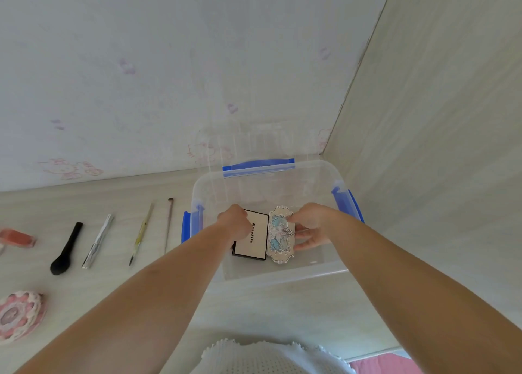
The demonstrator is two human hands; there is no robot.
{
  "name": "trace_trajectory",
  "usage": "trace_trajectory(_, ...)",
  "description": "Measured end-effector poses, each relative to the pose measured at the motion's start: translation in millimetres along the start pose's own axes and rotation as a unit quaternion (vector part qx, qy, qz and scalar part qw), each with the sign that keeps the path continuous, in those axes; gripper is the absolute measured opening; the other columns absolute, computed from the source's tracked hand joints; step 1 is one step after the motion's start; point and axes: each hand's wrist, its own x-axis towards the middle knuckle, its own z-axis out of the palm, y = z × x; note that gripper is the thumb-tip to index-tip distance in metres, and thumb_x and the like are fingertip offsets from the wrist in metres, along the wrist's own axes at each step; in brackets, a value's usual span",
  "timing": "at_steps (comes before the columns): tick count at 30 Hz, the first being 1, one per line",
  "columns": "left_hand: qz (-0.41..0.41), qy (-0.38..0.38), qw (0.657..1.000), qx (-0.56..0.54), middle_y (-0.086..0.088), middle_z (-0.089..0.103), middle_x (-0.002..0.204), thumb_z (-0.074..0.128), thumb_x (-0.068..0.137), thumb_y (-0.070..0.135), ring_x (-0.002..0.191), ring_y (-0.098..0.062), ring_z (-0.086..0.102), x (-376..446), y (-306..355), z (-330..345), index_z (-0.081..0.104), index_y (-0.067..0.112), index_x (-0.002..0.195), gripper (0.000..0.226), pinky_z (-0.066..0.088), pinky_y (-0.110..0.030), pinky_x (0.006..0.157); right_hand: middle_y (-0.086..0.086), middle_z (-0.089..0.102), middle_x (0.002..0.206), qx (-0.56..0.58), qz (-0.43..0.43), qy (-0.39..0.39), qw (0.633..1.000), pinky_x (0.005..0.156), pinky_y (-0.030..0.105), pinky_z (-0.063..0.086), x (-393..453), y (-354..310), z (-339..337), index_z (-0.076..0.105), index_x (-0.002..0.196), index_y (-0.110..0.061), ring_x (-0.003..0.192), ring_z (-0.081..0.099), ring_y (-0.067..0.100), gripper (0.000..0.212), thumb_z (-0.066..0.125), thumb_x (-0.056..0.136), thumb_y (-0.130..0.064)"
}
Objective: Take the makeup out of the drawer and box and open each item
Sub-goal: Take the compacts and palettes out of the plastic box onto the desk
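A clear plastic box (285, 273) with blue latches stands on the desk by the right wall, its lid off. Inside lie two palettes side by side. My left hand (234, 222) is curled over the left edge of the white and black rectangular palette (255, 241). Beside it my right hand (309, 226) grips the ornate silver and blue palette (281, 235), thumb on its top face and fingers under its right side. Both palettes sit low in the box, close to its floor.
Left of the box, makeup lies in a row on the desk: a thin brush (169, 224), a yellow pencil (141, 232), a silver tube (98, 241), a black brush (66, 250), a red item (18, 238) and a pink round compact (19, 315).
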Motion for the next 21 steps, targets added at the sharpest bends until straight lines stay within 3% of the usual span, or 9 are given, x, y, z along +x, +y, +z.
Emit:
trace_trajectory(3,0.023,0.009,0.999,0.028,-0.013,0.048,0.131,0.042,0.092,0.004,0.125,-0.028,0.044,0.8,-1.9,1.1,0.044,0.013,0.133,0.042,0.044,-0.041,0.102,0.009,0.062,0.103,-0.029,0.008,0.005,1.000,0.063,0.041,0.056,2.1,0.9,-0.3,0.056,0.110,-0.008,0.084,0.062,0.019,0.018,0.054,0.094,-0.013)
trace_trajectory(7,0.046,0.032,0.998,0.029,-0.011,0.050,0.128,0.039,0.090,-0.002,0.119,-0.028,0.049,1.1,-3.4,3.4,0.052,0.014,0.125,0.041,0.047,-0.038,0.098,0.003,0.061,0.109,-0.085,-0.004,0.035,0.996,0.078,0.044,0.052,6.0,0.4,-1.4,0.057,0.113,-0.012,0.091,0.060,0.014,0.020,0.056,0.093,-0.017)
trace_trajectory(10,0.064,0.045,0.997,0.017,-0.008,0.052,0.117,0.035,0.086,-0.007,0.106,-0.027,0.054,-1.2,-3.3,4.7,0.058,0.015,0.113,0.042,0.047,-0.028,0.081,0.000,0.063,0.094,-0.113,-0.014,0.044,0.992,0.087,0.043,0.050,6.8,0.6,-0.8,0.059,0.106,-0.012,0.085,0.059,0.011,0.014,0.053,0.094,-0.016)
trace_trajectory(14,0.083,0.043,0.996,0.013,-0.005,0.051,0.101,0.037,0.085,-0.008,0.094,-0.029,0.056,-3.9,-2.6,4.3,0.058,0.017,0.103,0.038,0.042,-0.025,0.068,0.008,0.065,0.111,-0.142,-0.023,0.036,0.989,0.085,0.043,0.054,9.8,1.5,1.6,0.060,0.110,-0.007,0.103,0.061,0.019,0.020,0.051,0.093,-0.012)
trace_trajectory(17,0.101,0.054,0.993,0.005,-0.003,0.051,0.095,0.044,0.086,-0.005,0.081,-0.022,0.050,-7.3,-2.4,3.8,0.053,0.019,0.093,0.026,0.041,-0.023,0.057,0.009,0.066,0.116,-0.140,-0.031,0.013,0.990,0.085,0.043,0.055,7.3,2.0,2.2,0.061,0.114,-0.013,0.107,0.064,0.022,0.031,0.046,0.088,-0.004)
trace_trajectory(21,0.114,0.067,0.991,-0.027,-0.005,0.053,0.095,0.053,0.088,0.002,0.084,-0.022,0.053,-15.3,0.1,-0.5,0.046,0.016,0.095,0.016,0.052,-0.035,0.077,0.008,0.067,0.102,-0.118,-0.080,0.018,0.990,0.086,0.045,0.054,-9.4,-1.9,-0.1,0.061,0.109,-0.011,0.092,0.063,0.023,0.030,0.040,0.089,-0.003)
